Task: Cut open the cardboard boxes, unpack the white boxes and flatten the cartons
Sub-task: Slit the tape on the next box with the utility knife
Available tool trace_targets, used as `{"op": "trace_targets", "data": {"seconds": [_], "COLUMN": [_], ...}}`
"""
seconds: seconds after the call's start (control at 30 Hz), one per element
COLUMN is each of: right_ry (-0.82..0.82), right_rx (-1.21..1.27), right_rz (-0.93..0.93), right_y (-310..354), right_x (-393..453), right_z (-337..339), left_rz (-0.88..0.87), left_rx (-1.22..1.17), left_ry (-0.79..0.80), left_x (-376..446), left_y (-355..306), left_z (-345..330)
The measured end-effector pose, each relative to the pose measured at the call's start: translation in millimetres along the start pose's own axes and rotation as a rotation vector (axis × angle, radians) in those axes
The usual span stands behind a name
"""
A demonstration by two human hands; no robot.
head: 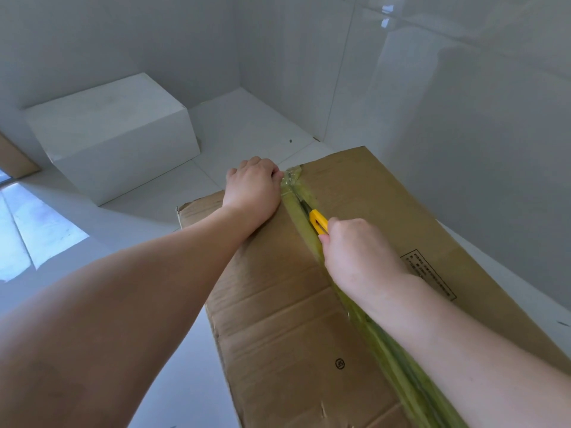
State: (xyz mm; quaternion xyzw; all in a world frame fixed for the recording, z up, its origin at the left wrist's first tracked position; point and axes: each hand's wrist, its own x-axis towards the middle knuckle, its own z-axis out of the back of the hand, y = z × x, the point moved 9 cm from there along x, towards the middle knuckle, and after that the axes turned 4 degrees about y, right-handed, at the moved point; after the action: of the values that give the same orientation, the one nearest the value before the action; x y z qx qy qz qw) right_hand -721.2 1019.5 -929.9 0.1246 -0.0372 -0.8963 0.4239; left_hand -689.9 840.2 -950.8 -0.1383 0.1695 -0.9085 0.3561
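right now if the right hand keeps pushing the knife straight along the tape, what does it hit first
Most likely the left hand, gripping the carton's far edge beside the tape seam. The right hand points the yellow knife that way; depth is unclear.

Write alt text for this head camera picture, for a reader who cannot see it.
A person's right hand draws a yellow utility knife along the taped centre seam of a brown cardboard box, while the left hand grips the box's far edge. A white box sits on the pale floor behind, near a corner of the walls.
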Motion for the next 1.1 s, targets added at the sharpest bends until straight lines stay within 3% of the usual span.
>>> {"op": "trace_targets", "data": {"seconds": [0.83,0.93,1.03,1.1], "right_ry": [0.026,0.029,0.032,0.032], "right_rx": [-0.044,-0.061,-0.074,-0.074], "right_rz": [0.045,0.032,0.028,0.027], "right_y": [-17,-21,-21,-22], "right_x": [-46,-50,-53,-56], "right_z": [-16,-16,-17,-18], "left_rz": [-0.042,-0.351,-0.705,-0.785], "left_rx": [-0.013,-0.018,-0.025,-0.032], "left_ry": [-0.019,-0.062,0.151,0.221], "left_x": [-4,-21,-49,-59], "left_y": [-2,-34,-73,-83], "left_z": [2,12,-5,-13]}}
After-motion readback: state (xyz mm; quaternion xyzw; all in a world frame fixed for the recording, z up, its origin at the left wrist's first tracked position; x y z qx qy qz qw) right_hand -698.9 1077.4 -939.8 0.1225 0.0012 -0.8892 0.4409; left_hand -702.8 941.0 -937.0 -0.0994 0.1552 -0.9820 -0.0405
